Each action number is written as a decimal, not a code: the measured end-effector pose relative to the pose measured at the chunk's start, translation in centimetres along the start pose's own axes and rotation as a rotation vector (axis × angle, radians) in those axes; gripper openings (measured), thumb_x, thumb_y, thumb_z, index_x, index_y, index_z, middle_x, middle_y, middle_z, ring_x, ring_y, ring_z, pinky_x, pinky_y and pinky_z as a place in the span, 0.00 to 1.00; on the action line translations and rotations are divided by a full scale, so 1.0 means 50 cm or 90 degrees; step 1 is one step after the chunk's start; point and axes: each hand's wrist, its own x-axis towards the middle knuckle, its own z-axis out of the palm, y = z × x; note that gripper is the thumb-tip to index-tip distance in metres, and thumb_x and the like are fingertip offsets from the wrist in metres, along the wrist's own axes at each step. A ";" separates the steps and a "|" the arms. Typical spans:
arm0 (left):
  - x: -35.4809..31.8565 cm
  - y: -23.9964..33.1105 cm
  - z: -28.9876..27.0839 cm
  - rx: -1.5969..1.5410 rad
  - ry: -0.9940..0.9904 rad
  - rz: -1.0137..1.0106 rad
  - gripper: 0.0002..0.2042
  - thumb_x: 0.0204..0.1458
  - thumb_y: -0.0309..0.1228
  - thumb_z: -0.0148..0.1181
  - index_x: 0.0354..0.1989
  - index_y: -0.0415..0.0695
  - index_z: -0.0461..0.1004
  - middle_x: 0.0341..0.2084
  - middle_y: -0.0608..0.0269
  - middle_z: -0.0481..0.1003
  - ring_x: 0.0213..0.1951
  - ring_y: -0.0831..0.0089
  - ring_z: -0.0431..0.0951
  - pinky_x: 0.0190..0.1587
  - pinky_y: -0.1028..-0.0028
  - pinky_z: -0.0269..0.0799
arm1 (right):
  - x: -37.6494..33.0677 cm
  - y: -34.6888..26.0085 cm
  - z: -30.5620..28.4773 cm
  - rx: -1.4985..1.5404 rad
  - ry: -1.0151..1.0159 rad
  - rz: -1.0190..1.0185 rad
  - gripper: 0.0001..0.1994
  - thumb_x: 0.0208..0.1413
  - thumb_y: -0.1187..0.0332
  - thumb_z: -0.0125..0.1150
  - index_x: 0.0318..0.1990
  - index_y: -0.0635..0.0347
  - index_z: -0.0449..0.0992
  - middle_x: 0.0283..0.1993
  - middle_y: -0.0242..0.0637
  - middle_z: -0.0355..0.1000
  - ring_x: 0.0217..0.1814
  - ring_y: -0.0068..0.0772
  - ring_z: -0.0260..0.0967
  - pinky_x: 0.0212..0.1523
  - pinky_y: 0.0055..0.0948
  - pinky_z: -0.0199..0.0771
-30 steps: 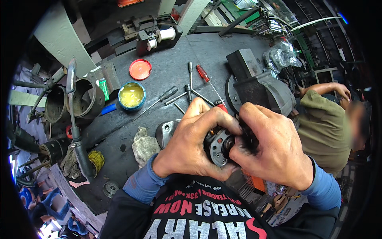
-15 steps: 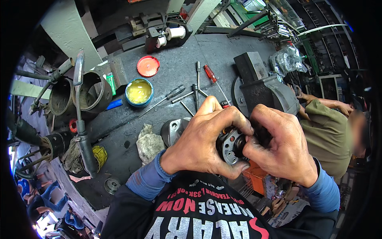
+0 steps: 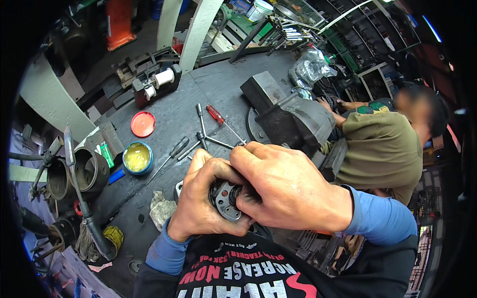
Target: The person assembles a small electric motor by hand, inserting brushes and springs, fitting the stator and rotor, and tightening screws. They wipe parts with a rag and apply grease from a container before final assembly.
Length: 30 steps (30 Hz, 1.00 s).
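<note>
In front of my chest, over the bench's near edge, I hold a round metal machine part (image 3: 226,202) with a holed plate on its face. My left hand (image 3: 204,198) is closed around it, thumb along the lower edge. My right hand (image 3: 293,186) presses its curled fingers and thumb against the part's right side, hiding that side and what the fingertips grip. A pale metal housing (image 3: 178,189) peeks out behind my left hand. Beyond my hands lie a three-armed socket wrench (image 3: 201,136), a red-handled screwdriver (image 3: 215,114) and a dark-handled screwdriver (image 3: 178,147).
An open tub of yellowish grease (image 3: 138,158) stands left, its red lid (image 3: 143,124) behind it. A grey rag (image 3: 161,208) lies nearer. A big vise (image 3: 303,119) stands to the right, with another person (image 3: 380,149) bending beyond it. Metal cylinders (image 3: 89,169) sit far left.
My view has turned, so the bench things appear farther left. My right hand has rolled over, showing more of its back, its forearm now slanting in from the right. Both hands still hold the part.
</note>
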 end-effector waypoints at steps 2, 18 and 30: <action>0.003 0.000 0.002 0.006 0.000 0.001 0.29 0.24 0.36 0.84 0.40 0.50 0.77 0.36 0.68 0.79 0.42 0.63 0.71 0.49 0.64 0.71 | 0.001 0.007 0.000 0.009 0.008 -0.011 0.18 0.51 0.66 0.69 0.45 0.66 0.72 0.40 0.53 0.77 0.40 0.60 0.81 0.40 0.52 0.83; -0.001 -0.008 -0.001 -0.010 0.009 0.014 0.29 0.22 0.35 0.84 0.39 0.50 0.77 0.34 0.67 0.77 0.42 0.64 0.71 0.48 0.63 0.71 | -0.002 0.006 0.006 0.077 0.032 -0.008 0.16 0.50 0.68 0.66 0.44 0.65 0.72 0.40 0.53 0.77 0.41 0.62 0.80 0.41 0.55 0.82; 0.003 -0.026 -0.002 -0.026 0.007 0.015 0.30 0.26 0.39 0.85 0.42 0.47 0.79 0.39 0.64 0.79 0.43 0.64 0.73 0.50 0.64 0.72 | 0.003 0.039 0.012 0.125 0.040 -0.010 0.16 0.50 0.66 0.67 0.43 0.64 0.71 0.39 0.54 0.78 0.42 0.65 0.79 0.42 0.57 0.80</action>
